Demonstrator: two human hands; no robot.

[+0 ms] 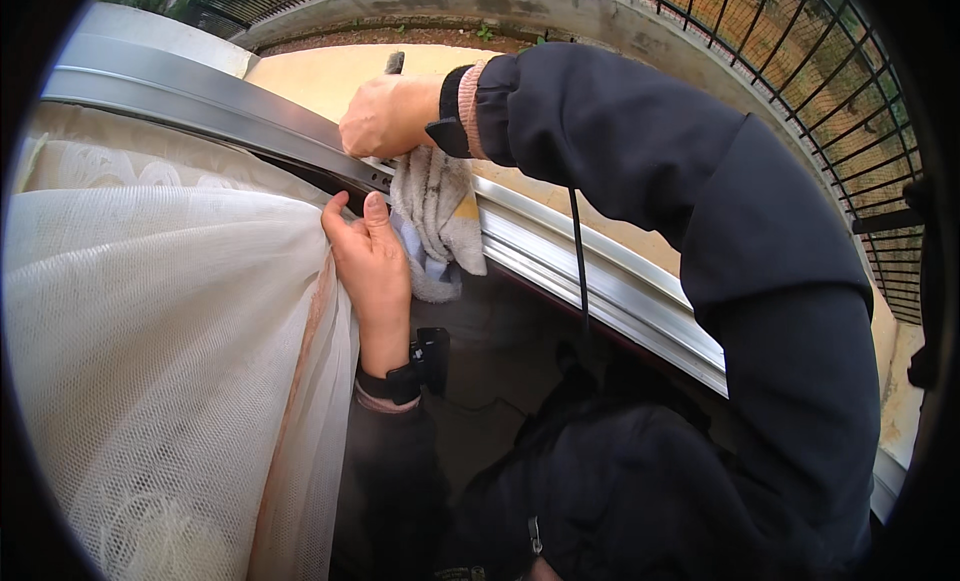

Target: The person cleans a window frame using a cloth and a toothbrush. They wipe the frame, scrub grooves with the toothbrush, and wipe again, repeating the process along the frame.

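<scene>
My right hand (388,117) is a fist over the aluminium window frame (160,103), its arm bent across from the right. A dirty grey-white cloth (436,206) runs up under this fist, which grips it, and hangs over the inner side of the frame. Above the knuckles a short dark grey end (395,63) sticks out; what it belongs to is unclear. Just below, my left hand (372,256) has thumb and forefinger raised and apart beside the cloth, close to the frame. Its other fingers are mostly hidden. White net curtain (180,311) bunches against this hand.
Silver sliding tracks (600,281) run down to the right. A thin black cord (579,251) hangs below my right sleeve. Outside lie a pale ledge (320,76), a low concrete wall (430,6) and a black metal fence (810,91).
</scene>
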